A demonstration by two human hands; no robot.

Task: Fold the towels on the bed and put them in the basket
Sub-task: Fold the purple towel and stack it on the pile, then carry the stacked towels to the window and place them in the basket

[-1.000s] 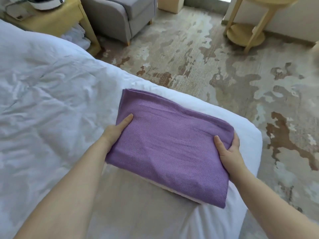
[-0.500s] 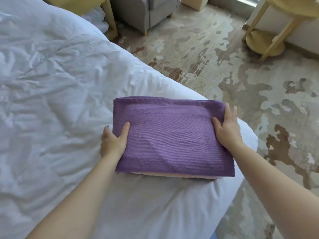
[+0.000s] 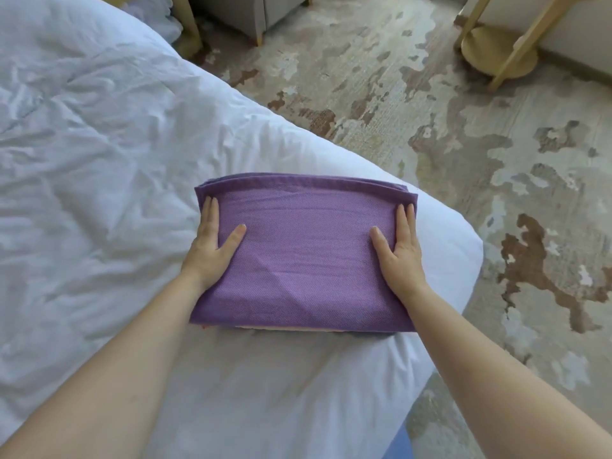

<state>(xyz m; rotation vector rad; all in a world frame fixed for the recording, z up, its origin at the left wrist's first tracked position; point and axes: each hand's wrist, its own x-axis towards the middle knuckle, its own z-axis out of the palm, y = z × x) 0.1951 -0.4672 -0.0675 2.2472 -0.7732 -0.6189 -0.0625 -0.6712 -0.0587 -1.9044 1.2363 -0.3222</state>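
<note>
A folded purple towel (image 3: pixel 304 256) lies flat near the corner of the white bed (image 3: pixel 99 180). A thin pink edge of another folded towel (image 3: pixel 298 328) peeks out beneath its near side. My left hand (image 3: pixel 212 243) lies flat on the towel's left end with straight fingers and the thumb spread inward. My right hand (image 3: pixel 399 246) lies flat on the right end in the same way. No basket is in view.
The bed's edge curves off to the right onto a patchy beige and brown carpet (image 3: pixel 496 160). A grey armchair (image 3: pixel 251 11) stands at the top, a yellow wooden stand (image 3: pixel 496 51) at the top right, and a yellow table leg (image 3: pixel 188 31) by the bed.
The towel has been turned square to me and set down. Both hands have gone from gripping its ends to lying flat on top of it.
</note>
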